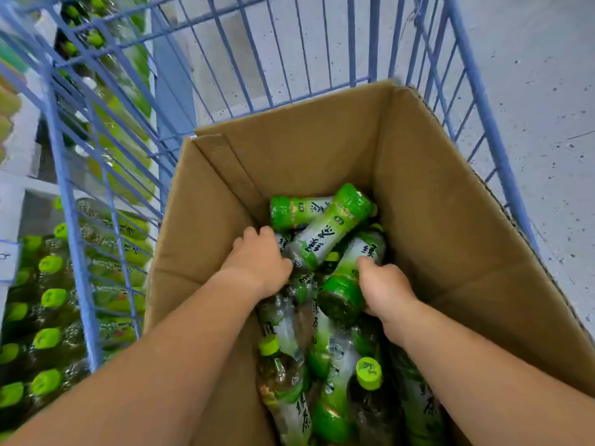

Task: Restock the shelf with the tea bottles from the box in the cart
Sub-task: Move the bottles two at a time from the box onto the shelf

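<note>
Both hands [257, 262] grasp tea bottles [346, 284] inside the box [450, 220]

- Floor [531, 75]: pale grey concrete w/ dark speckles, fills top centre & right side.
- Thin dark line [579, 135]: runs across the floor near right edge, slightly slanted.
- White label [7, 260]: far left edge, mid-height; markings too blurred to read.
- Yellow-orange shapes [8, 101]: upper left edge, blurred; can't tell what they are.
</note>
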`<state>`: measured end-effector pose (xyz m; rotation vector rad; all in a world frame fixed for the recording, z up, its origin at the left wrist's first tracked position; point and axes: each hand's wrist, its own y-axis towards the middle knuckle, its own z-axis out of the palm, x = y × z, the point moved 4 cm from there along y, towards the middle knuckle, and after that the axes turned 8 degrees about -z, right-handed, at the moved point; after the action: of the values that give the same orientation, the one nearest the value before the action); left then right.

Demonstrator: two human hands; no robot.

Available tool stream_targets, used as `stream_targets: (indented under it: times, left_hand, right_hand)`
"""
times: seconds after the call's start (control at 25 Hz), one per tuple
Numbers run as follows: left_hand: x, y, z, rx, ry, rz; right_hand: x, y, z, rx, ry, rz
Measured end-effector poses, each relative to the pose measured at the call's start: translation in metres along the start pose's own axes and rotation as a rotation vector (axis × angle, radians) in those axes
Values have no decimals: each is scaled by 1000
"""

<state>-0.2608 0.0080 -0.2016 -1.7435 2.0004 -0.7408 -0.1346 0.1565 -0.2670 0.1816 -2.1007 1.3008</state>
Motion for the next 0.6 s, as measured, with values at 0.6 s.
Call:
stream_targets:
  times: [0.6]
  left_hand:
    - [-6, 3, 7, 26, 345, -89]
  right_hand:
    - [-12, 18, 20, -25, 256, 89]
